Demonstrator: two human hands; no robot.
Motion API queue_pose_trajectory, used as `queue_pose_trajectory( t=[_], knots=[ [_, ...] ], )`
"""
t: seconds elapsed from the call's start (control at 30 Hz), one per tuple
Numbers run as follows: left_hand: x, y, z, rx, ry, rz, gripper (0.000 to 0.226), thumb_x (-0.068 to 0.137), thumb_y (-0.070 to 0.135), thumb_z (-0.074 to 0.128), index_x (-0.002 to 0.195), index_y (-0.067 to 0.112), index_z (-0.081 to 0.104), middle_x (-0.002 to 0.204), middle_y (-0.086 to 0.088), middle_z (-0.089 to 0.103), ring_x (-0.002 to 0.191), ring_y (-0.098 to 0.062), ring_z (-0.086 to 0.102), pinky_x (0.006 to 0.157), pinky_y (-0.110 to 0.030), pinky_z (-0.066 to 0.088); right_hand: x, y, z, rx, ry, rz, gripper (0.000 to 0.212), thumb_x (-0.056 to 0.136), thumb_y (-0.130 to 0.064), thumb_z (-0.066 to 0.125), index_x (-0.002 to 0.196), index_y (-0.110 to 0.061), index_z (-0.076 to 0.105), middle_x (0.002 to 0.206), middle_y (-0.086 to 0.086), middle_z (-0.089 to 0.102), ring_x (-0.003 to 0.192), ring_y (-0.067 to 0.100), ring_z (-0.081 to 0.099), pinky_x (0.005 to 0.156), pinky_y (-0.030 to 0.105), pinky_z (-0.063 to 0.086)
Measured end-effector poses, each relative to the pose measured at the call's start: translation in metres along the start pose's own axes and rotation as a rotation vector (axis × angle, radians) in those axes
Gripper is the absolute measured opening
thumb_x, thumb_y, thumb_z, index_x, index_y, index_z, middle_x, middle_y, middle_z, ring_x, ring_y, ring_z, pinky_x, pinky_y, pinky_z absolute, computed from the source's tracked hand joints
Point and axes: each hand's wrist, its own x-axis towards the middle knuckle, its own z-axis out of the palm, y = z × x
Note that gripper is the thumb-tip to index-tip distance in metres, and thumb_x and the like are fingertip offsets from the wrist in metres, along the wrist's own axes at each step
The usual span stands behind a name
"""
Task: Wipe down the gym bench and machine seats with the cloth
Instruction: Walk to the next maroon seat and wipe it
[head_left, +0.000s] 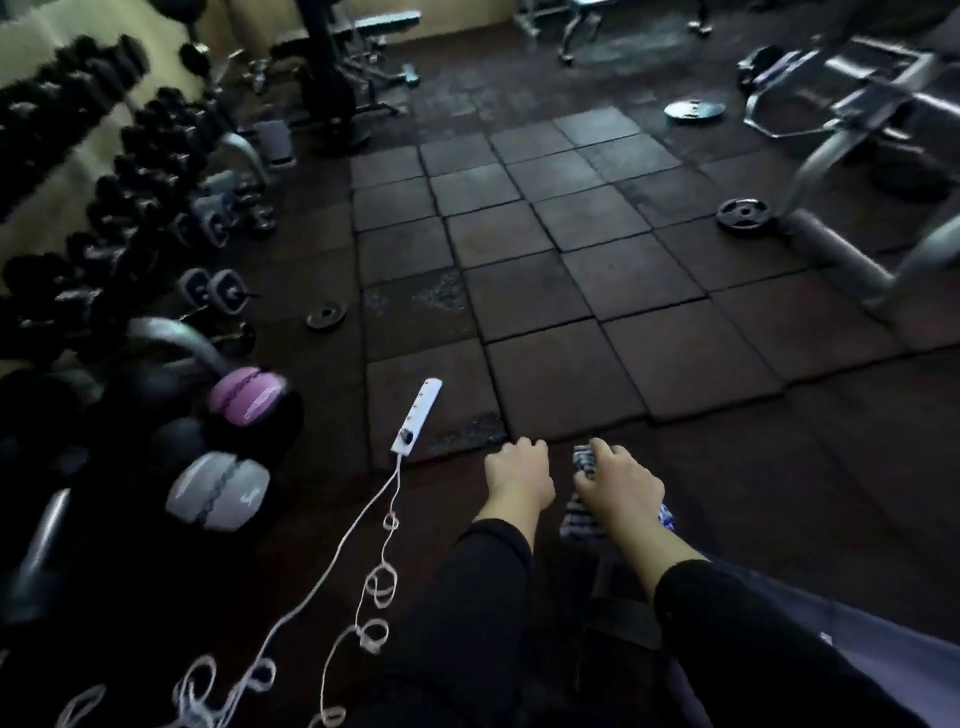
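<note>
Low over a dim gym floor, the right hand (618, 480) grasps a blue-and-white cloth (584, 512), its fingers curled round the bunched fabric, while the left hand (519, 475) hangs just beside it with fingers curled under and nothing visible in them
No brand or writing is legible anywhere: the frame is blurred and dark. Floor (545, 270) is dark rubber tiles with open seams and worn pale patches; a white power strip (418, 415) lies on it left of the hands, its cord (374, 577) coiling toward the camera. Kettlebells (244, 395) and dumbbell racks (130, 171) line the left wall, weight plates (744, 212) lie scattered, a grey machine frame (852, 156) stands at right, a bench (387, 23) far back
</note>
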Motion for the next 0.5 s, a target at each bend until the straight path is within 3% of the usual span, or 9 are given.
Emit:
queue_pose_trajectory(
  t=[0.27, 0.5],
  knots=[
    [0.123, 0.013, -0.063, 0.253, 0.015, 0.339, 0.036, 0.097, 0.029, 0.048, 0.13, 0.015, 0.046, 0.131, -0.006, 0.049, 0.123, -0.027, 0.047, 0.093, -0.041, 0.041, 0.088, -0.016, -0.036, 0.091, 0.138, 0.315, 0.051, 0.089, -0.036, 0.047, 0.14, -0.027, 0.04, 0.127, 0.001, 0.053, 0.107, 0.028, 0.058, 0.078, 0.035, 0.041],
    [0.199, 0.088, -0.098, 0.341, 0.01, 0.62, 0.035, 0.097, 0.028, 0.048, 0.129, 0.015, 0.047, 0.13, -0.006, 0.05, 0.122, -0.028, 0.048, 0.093, -0.041, 0.04, 0.138, 0.029, -0.065, 0.165, 0.201, 0.592, 0.051, 0.09, -0.037, 0.047, 0.14, -0.029, 0.04, 0.127, 0.0, 0.052, 0.108, 0.026, 0.057, 0.076, 0.034, 0.039]
  ],
)
